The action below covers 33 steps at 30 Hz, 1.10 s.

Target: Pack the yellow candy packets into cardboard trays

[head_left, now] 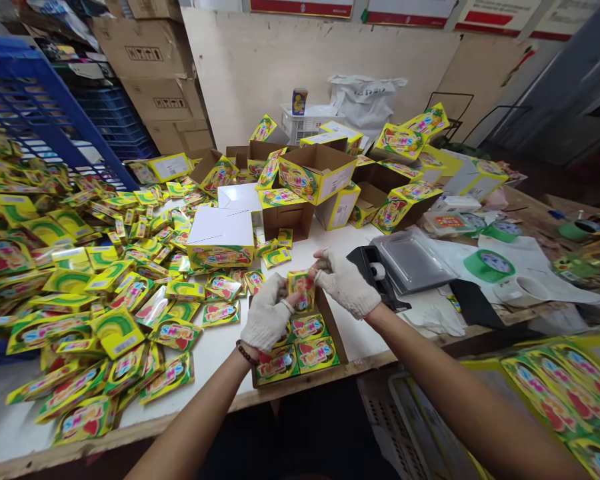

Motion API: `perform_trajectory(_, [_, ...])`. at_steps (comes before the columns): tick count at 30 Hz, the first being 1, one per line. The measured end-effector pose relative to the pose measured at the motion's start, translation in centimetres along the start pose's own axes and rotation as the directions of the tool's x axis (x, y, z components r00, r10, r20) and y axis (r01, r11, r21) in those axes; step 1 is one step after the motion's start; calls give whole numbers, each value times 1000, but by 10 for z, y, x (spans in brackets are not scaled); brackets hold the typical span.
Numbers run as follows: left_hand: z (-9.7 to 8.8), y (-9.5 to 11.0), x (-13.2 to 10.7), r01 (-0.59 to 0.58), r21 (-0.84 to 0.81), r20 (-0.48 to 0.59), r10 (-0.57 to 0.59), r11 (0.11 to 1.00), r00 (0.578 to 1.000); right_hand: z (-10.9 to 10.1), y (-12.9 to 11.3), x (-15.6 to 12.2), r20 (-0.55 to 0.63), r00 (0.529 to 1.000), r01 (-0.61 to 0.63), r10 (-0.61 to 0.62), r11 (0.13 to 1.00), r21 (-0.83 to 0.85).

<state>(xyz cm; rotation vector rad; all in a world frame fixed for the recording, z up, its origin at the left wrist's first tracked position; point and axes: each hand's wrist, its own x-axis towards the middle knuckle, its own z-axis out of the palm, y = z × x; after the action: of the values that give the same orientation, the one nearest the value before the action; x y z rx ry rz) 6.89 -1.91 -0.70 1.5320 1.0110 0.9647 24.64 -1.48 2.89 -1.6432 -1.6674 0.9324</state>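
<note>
The left hand point(267, 313) and right hand point(345, 283), both gloved, meet over an open cardboard box point(333, 328). The left fingers point(283, 300) pinch the packet point(301, 288) at its lower left edge, and the right fingers point(323, 263) pinch its top right corner. It stands upright between them, just above the rows of packets point(316, 353) lying in the box. It would probably be handled best by gripping only the edges and keeping it flat and square to those rows. The packet is small, glossy and yellow, with green trim and red lettering. A loose pile point(105, 300) of the same packets covers the tabletop point(220, 347) left of the fingers.
</note>
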Motion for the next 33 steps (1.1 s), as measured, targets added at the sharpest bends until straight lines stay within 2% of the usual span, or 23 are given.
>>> perform_trajectory(2, [1, 0, -1, 46, -78, -56, -50, 996, 997, 7, 7, -3, 26, 999, -36, 35, 999, 6])
perform_trajectory(3, [1, -1, -2, 76, -20, -76, -77, 997, 994, 8, 9, -3, 61, 998, -31, 33, 999, -38])
perform_trajectory(5, [0, -4, -6, 132, 280, -92, -110, 951, 990, 6, 11, -3, 113, 994, 28, -5, 978, -206])
perform_trajectory(6, [0, -7, -9, 132, 475, -74, -110, 870, 991, 4, 9, -1, 143, 989, 67, -22, 945, -321])
perform_trajectory(7, [1, -10, -13, 98, 657, -28, -106, 747, 994, 3, 6, 1, 191, 981, 114, -29, 884, -453])
perform_trajectory(9, [4, -18, -21, -28, 885, 104, -140, 465, 985, 6, -2, 8, 318, 948, 217, 14, 703, -678])
perform_trajectory(11, [8, -25, -30, -120, 956, 178, -203, 268, 963, 19, -10, 15, 405, 911, 296, 83, 553, -779])
perform_trajectory(13, [11, -30, -37, -136, 973, 183, -262, 188, 948, 38, -13, 22, 436, 892, 324, 117, 506, -799])
perform_trajectory(16, [11, -32, -43, -138, 976, 186, -307, 171, 933, 64, -5, 27, 453, 884, 347, 117, 486, -802])
perform_trajectory(18, [9, -31, -43, -150, 974, 197, -307, 169, 931, 72, 5, 26, 461, 883, 370, 92, 471, -801])
perform_trajectory(23, [6, -32, -43, -168, 970, 214, -290, 175, 933, 71, 24, 8, 427, 904, 381, 10, 432, -818])
perform_trajectory(27, [6, -31, -43, -161, 971, 213, -326, 178, 921, 77, 27, -1, 333, 941, 285, 59, 390, -876])
perform_trajectory(30, [6, -29, -44, -162, 966, 221, -319, 203, 922, 78, 29, 2, 350, 933, 294, 81, 387, -874])
perform_trajectory(33, [4, -29, -47, -169, 960, 228, -270, 225, 935, 70, 30, 6, 422, 905, 368, 58, 391, -844])
